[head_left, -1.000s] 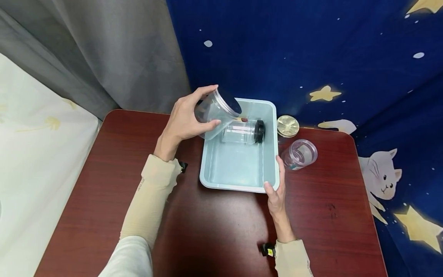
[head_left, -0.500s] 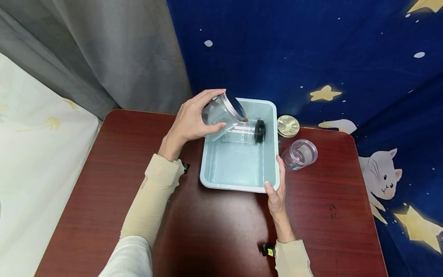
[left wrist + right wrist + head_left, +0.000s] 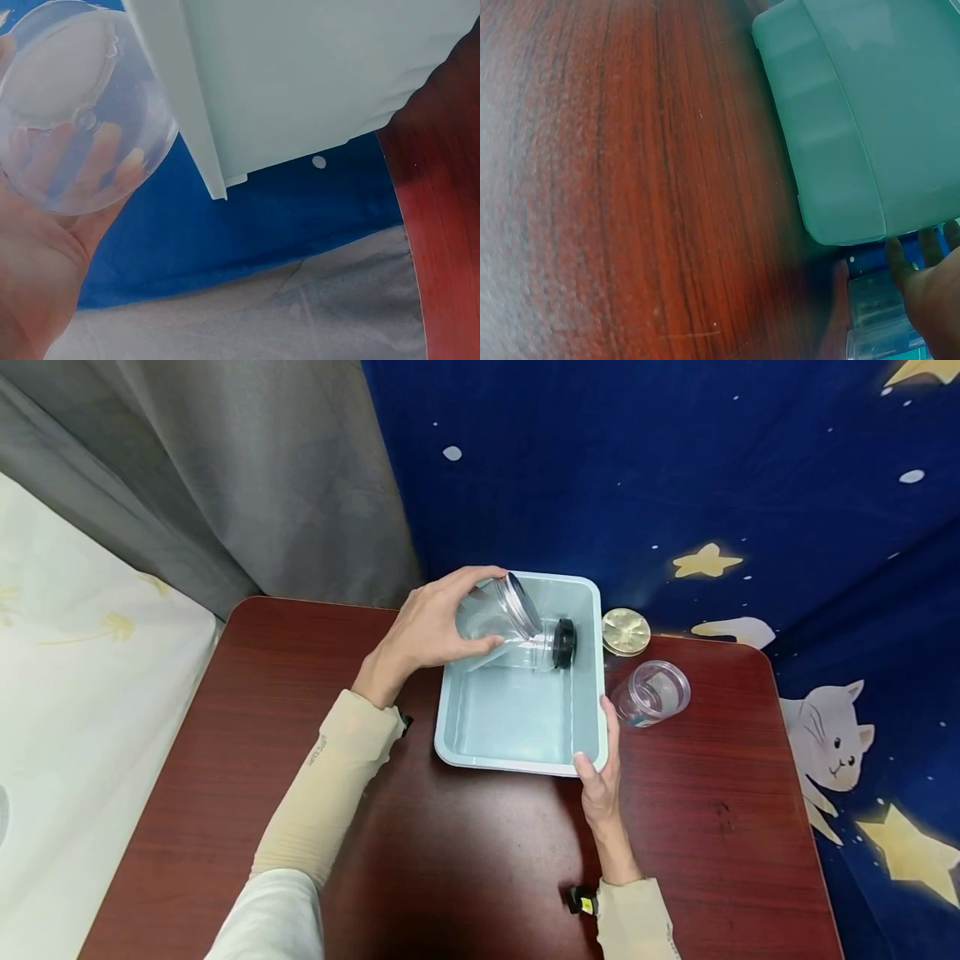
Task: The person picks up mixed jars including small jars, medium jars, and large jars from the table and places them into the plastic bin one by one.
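Observation:
My left hand grips a clear jar with a silvery-rimmed lid. The jar is tilted, lid end to the right, over the back left of a pale blue plastic bin. In the left wrist view its round base faces the camera, with fingers showing through. Another clear jar with a black lid lies on its side in the bin, partly covered by the held jar. My right hand holds the bin's near right corner, thumb over the rim and fingers along the outside.
Right of the bin, a jar with a gold lid and a clear purplish jar stand on the reddish-brown table. Behind the table hang a grey curtain and a blue star-patterned cloth.
My left hand has moved right and nearer, bringing the tilted jar further over the bin and across more of the lying jar. My right hand stays at the bin's corner.

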Demonstrator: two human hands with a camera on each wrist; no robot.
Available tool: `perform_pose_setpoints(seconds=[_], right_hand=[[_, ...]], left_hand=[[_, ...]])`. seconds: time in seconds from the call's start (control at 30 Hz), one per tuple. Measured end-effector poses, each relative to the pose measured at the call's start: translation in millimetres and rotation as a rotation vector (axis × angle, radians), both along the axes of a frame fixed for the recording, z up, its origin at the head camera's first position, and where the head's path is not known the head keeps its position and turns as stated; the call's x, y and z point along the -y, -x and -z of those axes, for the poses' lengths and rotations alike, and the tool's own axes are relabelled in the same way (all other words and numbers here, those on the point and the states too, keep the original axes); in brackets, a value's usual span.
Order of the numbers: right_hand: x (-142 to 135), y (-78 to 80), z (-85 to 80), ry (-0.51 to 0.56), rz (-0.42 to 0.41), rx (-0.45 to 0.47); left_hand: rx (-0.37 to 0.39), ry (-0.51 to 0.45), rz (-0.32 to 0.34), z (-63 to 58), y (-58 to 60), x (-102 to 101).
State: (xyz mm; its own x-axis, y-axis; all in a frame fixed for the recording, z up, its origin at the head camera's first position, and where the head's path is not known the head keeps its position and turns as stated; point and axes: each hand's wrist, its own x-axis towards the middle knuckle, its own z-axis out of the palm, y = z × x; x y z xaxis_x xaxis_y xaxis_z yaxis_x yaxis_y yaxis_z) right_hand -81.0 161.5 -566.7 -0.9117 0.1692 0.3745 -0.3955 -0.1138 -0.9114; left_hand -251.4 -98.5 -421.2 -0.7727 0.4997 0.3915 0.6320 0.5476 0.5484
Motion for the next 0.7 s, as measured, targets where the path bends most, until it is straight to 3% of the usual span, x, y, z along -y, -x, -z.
perform_pose_setpoints(seconds=[0.27,0.7], right_hand=[[0,-1.8,-0.9,-0.009,0.008,0.01],[-1,-0.8,-0.3,-0.028,0.018,0.003]], left_hand=[[0.045,0.053,0.07,1.2,0.7,-6],[0.098,0.183,0.052,2.9,0.2,-11]])
